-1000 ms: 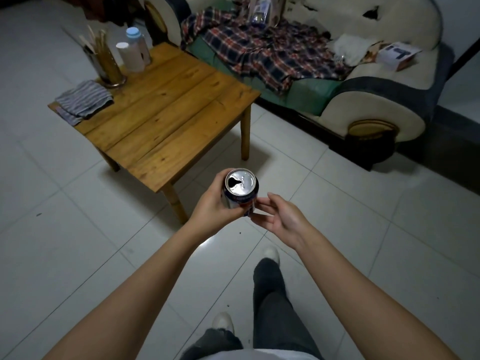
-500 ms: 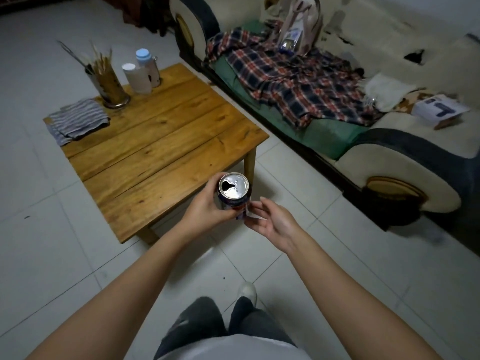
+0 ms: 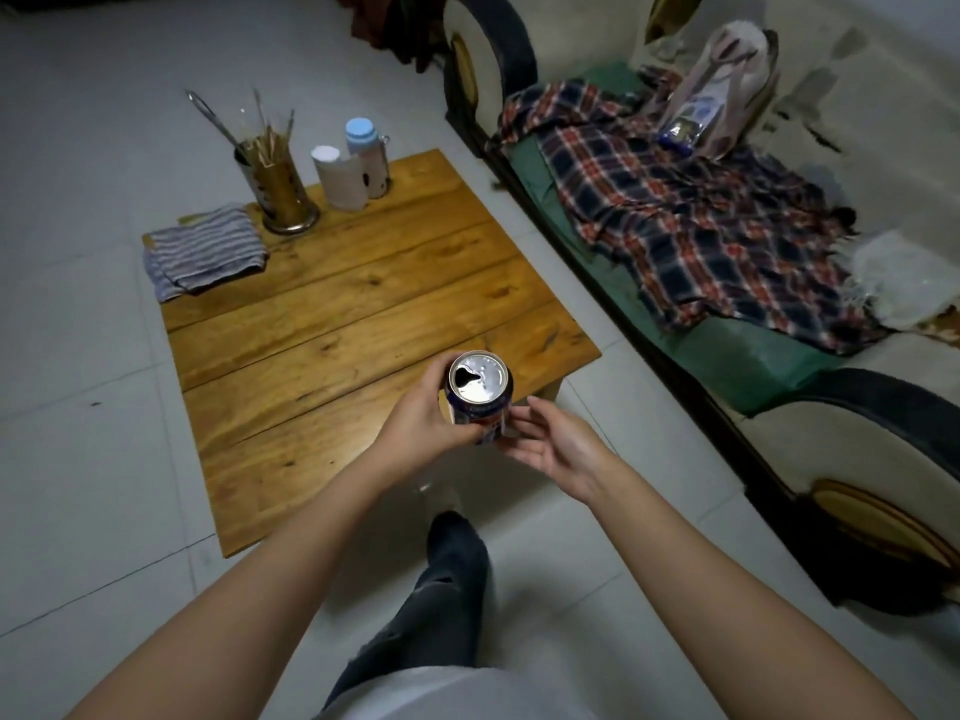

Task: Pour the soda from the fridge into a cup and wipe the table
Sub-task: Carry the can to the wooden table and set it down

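Observation:
My left hand (image 3: 422, 420) grips an opened soda can (image 3: 480, 394) upright, just over the near right corner of the wooden table (image 3: 343, 324). Beside the can's right side my right hand (image 3: 553, 449) is held palm up with relaxed fingers, its fingertips close to or touching the can's base. A white paper cup (image 3: 337, 179) stands at the table's far edge. A striped grey cloth (image 3: 202, 252) lies folded on the far left corner.
A metal holder with chopsticks (image 3: 275, 184) and a blue-capped bottle (image 3: 370, 158) stand next to the cup. A sofa (image 3: 779, 304) with a plaid shirt (image 3: 691, 220) runs along the table's right side. Tiled floor surrounds the table; my leg (image 3: 441, 605) is below.
I have walked closer to the table, and the can now hangs over its near corner. Both hands keep the same pose around the can.

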